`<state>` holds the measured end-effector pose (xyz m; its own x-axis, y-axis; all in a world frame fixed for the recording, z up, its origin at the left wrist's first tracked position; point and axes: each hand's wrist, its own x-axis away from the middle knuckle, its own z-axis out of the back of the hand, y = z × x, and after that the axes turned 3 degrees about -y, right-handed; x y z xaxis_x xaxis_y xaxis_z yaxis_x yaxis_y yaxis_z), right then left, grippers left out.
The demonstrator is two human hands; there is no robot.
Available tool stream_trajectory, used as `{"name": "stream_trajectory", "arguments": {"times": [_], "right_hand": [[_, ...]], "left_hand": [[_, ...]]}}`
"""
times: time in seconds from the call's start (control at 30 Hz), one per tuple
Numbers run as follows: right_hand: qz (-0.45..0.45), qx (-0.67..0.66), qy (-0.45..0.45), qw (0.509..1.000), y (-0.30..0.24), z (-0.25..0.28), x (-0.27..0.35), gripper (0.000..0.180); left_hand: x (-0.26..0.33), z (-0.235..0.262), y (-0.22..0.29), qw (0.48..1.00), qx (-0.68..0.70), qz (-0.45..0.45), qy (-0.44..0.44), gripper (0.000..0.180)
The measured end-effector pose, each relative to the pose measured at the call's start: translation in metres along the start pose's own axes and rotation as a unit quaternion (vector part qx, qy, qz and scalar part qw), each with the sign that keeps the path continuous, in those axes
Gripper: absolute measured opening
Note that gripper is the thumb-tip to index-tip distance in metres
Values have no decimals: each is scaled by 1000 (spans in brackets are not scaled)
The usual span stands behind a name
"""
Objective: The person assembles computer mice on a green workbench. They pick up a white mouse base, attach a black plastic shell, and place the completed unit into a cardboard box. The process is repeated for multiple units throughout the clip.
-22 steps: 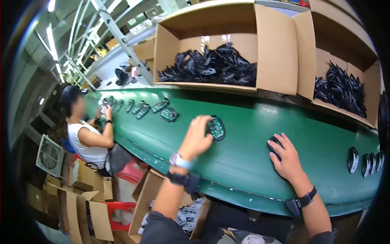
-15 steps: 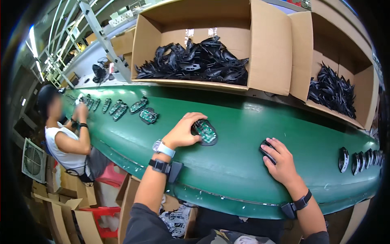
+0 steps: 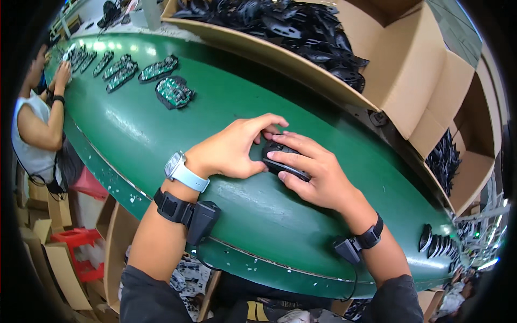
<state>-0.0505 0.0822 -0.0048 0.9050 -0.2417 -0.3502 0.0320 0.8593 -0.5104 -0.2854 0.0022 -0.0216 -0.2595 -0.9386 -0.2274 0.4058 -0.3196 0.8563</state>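
A black computer mouse [image 3: 273,149] sits on the green work surface [image 3: 231,202] between my two hands. My right hand [image 3: 323,175] is closed over it, fingers lying along the top shell and thumb against the near side. My left hand [image 3: 229,148] curls round its left end, with the thumb tip at the near edge and the fingers at the far edge. No green circuit board shows at the mouse; its underside is hidden. Farther left lies a mouse base with an exposed green circuit board [image 3: 175,92].
More mouse bases with boards [image 3: 119,72] line the far left, where another person [image 3: 43,124] works. A large carton [image 3: 371,102] of black plastic parts stands along the back, a second carton [image 3: 474,177] at right. Curved black shells [image 3: 441,246] lie in a row at far right.
My right hand has brought the black mouse shell left to my left hand, where the base with the green board was. That board is now out of sight. The view has turned.
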Motion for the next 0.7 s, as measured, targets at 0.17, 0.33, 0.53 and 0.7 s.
{"name": "stream_trajectory", "arguments": {"times": [0.17,0.33,0.53,0.7], "right_hand": [[-11,24,-37,999,2,-2,3,43],[-9,41,-48,998,7,-10,10,47],[9,45,-55,997,4,-19,6,48],[-67,28,-8,997,-2,-2,39,43]], "left_hand": [[2,-3,-20,999,-8,-35,-4,88],[3,-1,-9,999,-21,-35,26,81],[17,17,20,970,-66,-59,227,47],[110,18,124,929,-65,-170,323,30]]}}
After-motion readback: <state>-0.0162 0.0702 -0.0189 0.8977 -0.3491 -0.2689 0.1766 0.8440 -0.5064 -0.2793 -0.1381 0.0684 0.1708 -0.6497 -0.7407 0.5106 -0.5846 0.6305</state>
